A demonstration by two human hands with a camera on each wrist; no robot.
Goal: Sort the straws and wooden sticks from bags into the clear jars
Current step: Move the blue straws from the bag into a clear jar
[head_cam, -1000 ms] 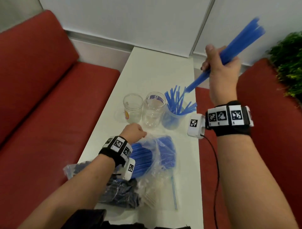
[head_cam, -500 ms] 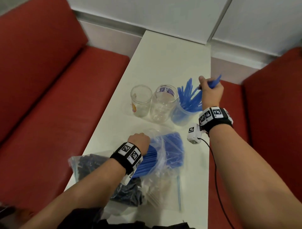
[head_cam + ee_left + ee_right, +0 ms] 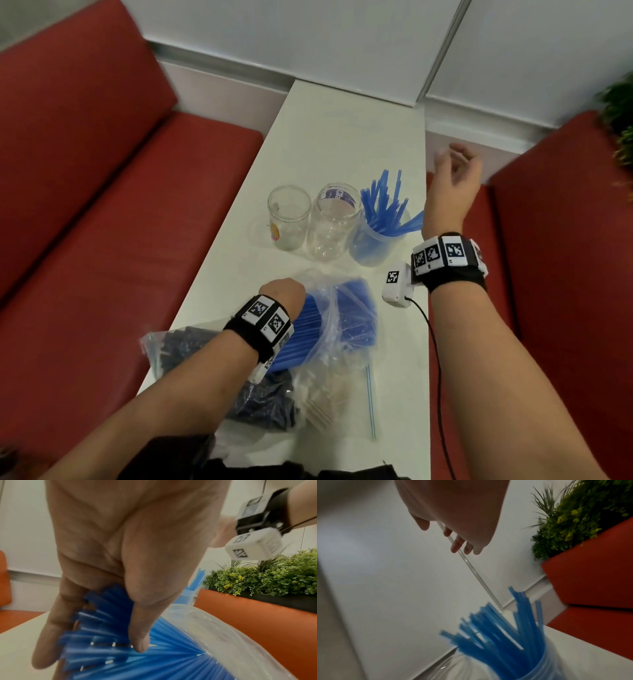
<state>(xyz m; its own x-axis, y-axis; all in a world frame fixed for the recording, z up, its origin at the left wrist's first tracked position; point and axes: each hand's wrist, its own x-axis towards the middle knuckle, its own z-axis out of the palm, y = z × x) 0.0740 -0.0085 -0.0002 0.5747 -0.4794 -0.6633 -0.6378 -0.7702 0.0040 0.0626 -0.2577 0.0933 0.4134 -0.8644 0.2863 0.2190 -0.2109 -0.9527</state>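
Three clear jars stand in a row on the white table: an empty left jar, an empty middle jar, and a right jar full of blue straws. My right hand hovers empty above and beyond that jar, fingers loosely curled. My left hand grips a bundle of blue straws at the mouth of a clear plastic bag. A bag of dark straws and a bag of wooden sticks lie nearer me.
Red bench seats flank the narrow table on both sides. A green plant sits above the right bench back. A white wall closes off the table's far end. A black cable trails from my right wrist camera along the table's right edge.
My right hand lowered a bundle of blue straws into the right jar, let go, and now hangs empty above it. The left hand has stayed at the bag.
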